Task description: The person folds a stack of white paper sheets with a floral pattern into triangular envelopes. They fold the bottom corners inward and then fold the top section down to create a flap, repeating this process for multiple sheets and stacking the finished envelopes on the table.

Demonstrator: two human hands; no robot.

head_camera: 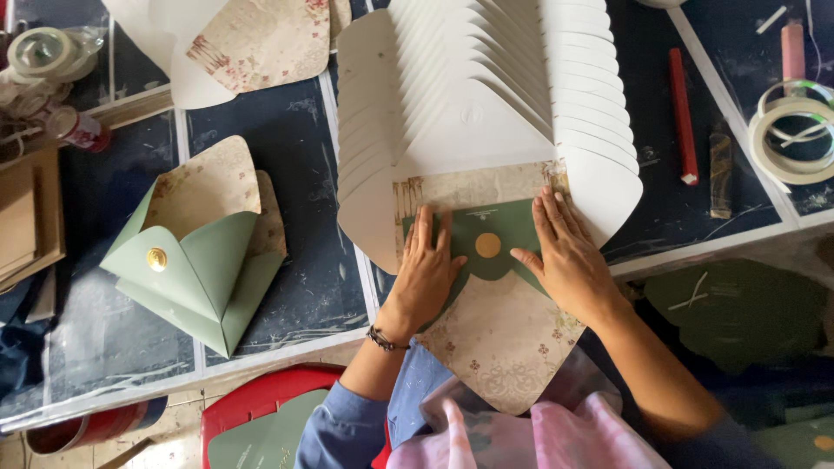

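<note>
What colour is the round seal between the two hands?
Gold, on the green envelope flap; seal, head view.

Soft even daylight, sharp centre, blurred lower edge.

A small craft workshop where paper envelopes are made by hand.

A dark, scuffed worktable (295,148) is crowded with batch work: a long fanned stack of white envelope blanks (486,95), finished green envelopes (195,252) with patterned lining and gold seals, rolls of tape (790,130) at both ends, and a red stick (682,113) lying beside a darker one. More green cut-outs (738,313) wait below the table edge, near a red plastic stool (256,404).
</note>
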